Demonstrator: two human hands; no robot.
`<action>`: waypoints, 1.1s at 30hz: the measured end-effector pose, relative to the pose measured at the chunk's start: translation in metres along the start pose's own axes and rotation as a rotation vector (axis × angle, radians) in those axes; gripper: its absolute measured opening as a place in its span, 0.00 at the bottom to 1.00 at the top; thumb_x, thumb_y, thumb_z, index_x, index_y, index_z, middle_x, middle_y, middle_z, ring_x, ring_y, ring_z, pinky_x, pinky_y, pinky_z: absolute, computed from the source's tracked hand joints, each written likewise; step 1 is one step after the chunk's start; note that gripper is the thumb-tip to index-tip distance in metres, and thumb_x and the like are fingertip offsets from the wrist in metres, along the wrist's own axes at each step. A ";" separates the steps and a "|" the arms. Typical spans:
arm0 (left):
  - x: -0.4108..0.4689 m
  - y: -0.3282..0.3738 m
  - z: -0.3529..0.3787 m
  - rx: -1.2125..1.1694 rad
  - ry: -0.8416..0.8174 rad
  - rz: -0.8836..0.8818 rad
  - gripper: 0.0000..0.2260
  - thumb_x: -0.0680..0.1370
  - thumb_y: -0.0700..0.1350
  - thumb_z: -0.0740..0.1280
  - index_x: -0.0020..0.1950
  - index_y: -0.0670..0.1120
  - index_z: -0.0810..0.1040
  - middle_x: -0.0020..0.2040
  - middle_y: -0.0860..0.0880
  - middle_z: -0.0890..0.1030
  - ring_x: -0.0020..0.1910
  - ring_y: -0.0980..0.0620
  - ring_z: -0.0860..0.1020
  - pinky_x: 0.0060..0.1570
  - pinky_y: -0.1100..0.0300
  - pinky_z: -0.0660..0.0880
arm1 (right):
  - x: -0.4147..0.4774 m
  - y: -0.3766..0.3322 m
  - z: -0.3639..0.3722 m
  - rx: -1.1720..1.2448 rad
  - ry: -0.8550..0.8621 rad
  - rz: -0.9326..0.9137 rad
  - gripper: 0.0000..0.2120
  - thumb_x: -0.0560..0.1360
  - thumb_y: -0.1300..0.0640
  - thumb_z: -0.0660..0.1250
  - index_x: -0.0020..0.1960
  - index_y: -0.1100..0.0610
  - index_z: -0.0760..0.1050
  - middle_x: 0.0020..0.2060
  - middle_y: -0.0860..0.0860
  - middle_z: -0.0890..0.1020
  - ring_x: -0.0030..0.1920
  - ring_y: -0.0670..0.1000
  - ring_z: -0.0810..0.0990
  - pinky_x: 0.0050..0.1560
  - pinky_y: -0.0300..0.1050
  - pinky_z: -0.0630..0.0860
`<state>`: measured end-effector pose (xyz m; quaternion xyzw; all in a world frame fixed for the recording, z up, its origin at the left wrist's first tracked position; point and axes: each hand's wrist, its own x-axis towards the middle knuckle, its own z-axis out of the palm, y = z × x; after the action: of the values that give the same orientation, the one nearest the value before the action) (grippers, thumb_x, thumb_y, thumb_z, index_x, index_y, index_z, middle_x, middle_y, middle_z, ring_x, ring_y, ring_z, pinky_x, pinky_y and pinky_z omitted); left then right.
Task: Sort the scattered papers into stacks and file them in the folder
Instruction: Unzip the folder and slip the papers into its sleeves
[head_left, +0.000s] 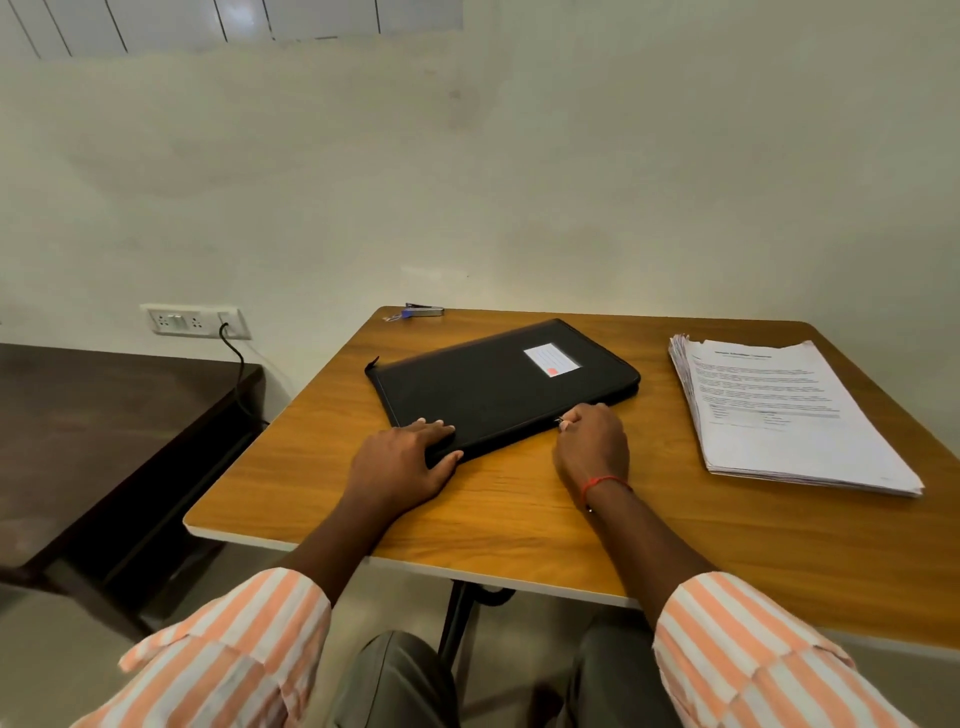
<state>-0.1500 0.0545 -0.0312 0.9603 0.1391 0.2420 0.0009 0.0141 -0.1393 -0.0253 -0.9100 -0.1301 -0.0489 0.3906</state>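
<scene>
Striped orange-and-white shirt sleeves (753, 649) framed the near edge of the view, both forearms reaching over the wooden table top (519, 514).

Hands:
- Left hand (402, 457): fingers straight and laid flat on the near left corner of the black zippered fabric folder (498, 389), thumb along its near edge. It pressed down and gripped nothing.
- Right hand (592, 441): fingers curled, thumb and forefinger pinched on the small metal zip pull (561, 422) midway along the folder's near edge. A red thread (602, 483) circled that wrist.

Task items: the folder lay flat and skewed at mid table and looked shut. The thick stack of white printed papers (779, 410) sat well apart at the right, roughly squared, with its far left edges fanned. Judged: sorting largely done, filing not begun.

Step in hand, as I judged it: working the zip. Keep the left palm weighted so the folder cannot slide or turn. Draw the pull in line with the track, low to the table, and slow down at the rounded corners where the teeth may snag.

Writing: a white label (551, 359) on the folder's far right carried faint lines and a red mark, unreadable. The top sheet showed a bold heading over paragraphs, too small to read. No brand was seen.

A small silver-and-blue stapler (423, 310) lay at the far edge.
</scene>
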 end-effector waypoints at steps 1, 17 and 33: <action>-0.001 0.000 0.004 0.002 0.012 0.016 0.22 0.79 0.64 0.64 0.69 0.56 0.79 0.66 0.55 0.81 0.67 0.56 0.77 0.53 0.59 0.80 | -0.005 0.000 0.002 0.021 -0.021 -0.017 0.04 0.79 0.58 0.68 0.49 0.51 0.81 0.53 0.49 0.78 0.47 0.47 0.78 0.46 0.41 0.76; 0.014 0.005 0.005 -0.082 -0.089 0.012 0.33 0.75 0.72 0.64 0.76 0.59 0.70 0.77 0.54 0.70 0.74 0.55 0.70 0.63 0.54 0.75 | -0.040 -0.014 0.013 0.205 -0.015 -0.073 0.09 0.79 0.65 0.65 0.47 0.56 0.82 0.50 0.51 0.78 0.44 0.46 0.77 0.39 0.34 0.72; 0.047 -0.058 0.017 -0.107 -0.335 -0.161 0.42 0.70 0.79 0.56 0.80 0.59 0.62 0.79 0.48 0.62 0.81 0.42 0.54 0.79 0.40 0.53 | -0.048 -0.006 0.000 0.362 -0.199 -0.149 0.08 0.80 0.63 0.66 0.46 0.55 0.82 0.48 0.48 0.78 0.48 0.45 0.78 0.46 0.32 0.74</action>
<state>-0.1181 0.1241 -0.0285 0.9715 0.2004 0.0847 0.0945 -0.0340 -0.1447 -0.0300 -0.8131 -0.2416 0.0365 0.5284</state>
